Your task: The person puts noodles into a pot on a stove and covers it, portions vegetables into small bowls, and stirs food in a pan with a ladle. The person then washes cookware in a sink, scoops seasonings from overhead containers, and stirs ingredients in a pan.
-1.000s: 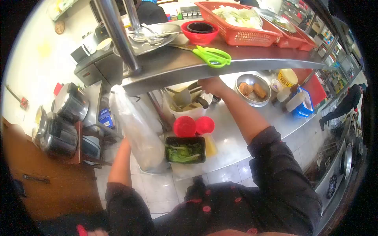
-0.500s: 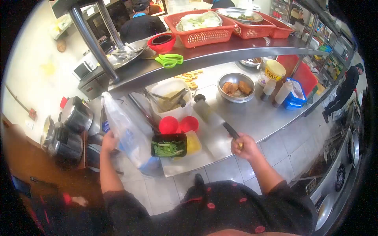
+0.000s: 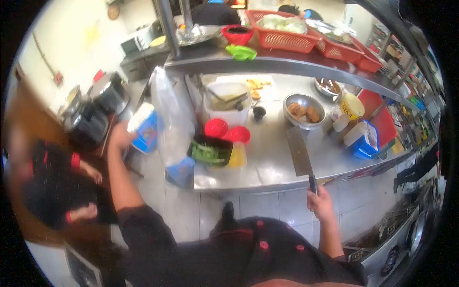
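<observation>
My right hand point(image 3: 321, 203) is wrapped round the black handle of a cleaver point(image 3: 300, 152), its broad blade pointing up over the counter's front edge. At the left, my left hand point(image 3: 122, 136) grips a blue and white container point(image 3: 145, 129), slightly blurred, beside a hanging clear plastic bag point(image 3: 173, 117). Beyond the cleaver's tip, a steel bowl point(image 3: 304, 111) holds brown pieces of food. A black tray of green leaves point(image 3: 209, 154) sits near two red bowls point(image 3: 227, 130) and a tub of yellow contents point(image 3: 237, 156).
A white tub with utensils point(image 3: 228, 103) stands at the back of the steel counter point(image 3: 267, 167). Sauce bottles and a blue box point(image 3: 367, 139) are at the right. Red baskets point(image 3: 283, 40) rest on the shelf above. A person point(image 3: 57, 186) is at the far left.
The cleaver has come up out of the utensil tub area and its blade now points upward. My left hand has taken hold of the blue and white container. The view has shifted.
</observation>
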A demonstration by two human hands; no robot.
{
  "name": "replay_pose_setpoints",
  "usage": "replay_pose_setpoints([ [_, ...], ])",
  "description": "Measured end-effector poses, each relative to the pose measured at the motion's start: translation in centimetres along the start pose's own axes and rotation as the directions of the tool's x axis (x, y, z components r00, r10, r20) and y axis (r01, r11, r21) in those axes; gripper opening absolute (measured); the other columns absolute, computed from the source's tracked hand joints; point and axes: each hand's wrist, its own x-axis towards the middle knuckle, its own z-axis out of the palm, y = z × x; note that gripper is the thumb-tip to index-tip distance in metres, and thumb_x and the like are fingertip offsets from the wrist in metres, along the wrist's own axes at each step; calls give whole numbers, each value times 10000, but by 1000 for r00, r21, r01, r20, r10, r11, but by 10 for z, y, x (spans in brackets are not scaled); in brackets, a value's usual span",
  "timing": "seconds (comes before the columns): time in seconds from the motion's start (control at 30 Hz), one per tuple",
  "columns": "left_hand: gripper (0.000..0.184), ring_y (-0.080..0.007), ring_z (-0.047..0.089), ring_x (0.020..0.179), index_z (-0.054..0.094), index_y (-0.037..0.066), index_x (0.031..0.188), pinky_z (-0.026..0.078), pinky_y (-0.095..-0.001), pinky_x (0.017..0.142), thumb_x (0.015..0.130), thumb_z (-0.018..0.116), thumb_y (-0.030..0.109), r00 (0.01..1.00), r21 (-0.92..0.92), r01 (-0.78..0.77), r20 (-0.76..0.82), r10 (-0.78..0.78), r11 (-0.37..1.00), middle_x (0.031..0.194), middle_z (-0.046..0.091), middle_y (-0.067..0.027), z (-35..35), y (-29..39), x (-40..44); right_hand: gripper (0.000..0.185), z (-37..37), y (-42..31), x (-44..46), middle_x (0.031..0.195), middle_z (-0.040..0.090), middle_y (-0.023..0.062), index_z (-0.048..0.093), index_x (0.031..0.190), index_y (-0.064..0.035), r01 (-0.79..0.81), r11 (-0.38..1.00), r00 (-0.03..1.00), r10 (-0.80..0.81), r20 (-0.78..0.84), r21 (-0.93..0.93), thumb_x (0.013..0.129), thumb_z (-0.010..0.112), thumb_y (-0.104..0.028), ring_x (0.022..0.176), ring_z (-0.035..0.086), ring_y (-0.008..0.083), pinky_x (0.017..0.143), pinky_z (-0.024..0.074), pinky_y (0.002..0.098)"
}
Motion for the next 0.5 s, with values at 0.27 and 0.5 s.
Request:
replay_pose_setpoints([
  [0.27,351,-180,613,975,527,6,1203,497,-331,860,884,589,136,975,-984,-7,-46,-215,181,1108,621,-78,-11,31,-145,238,23,27,-11,671,532,31,519,1093,-5,260,960,958,-270,94,106,893,572,-123,518,489,95,452,374,227],
  [0.5,230,-217,618,983,555,23,1122,511,-403,862,931,570,149,911,-906,246,337,-236,-346,1096,619,-94,133,204,-205,323,84,-3,2,829,594,61,504,1211,19,465,871,884,-445,142,-162,926,560,-122,677,563,122,613,459,263],
])
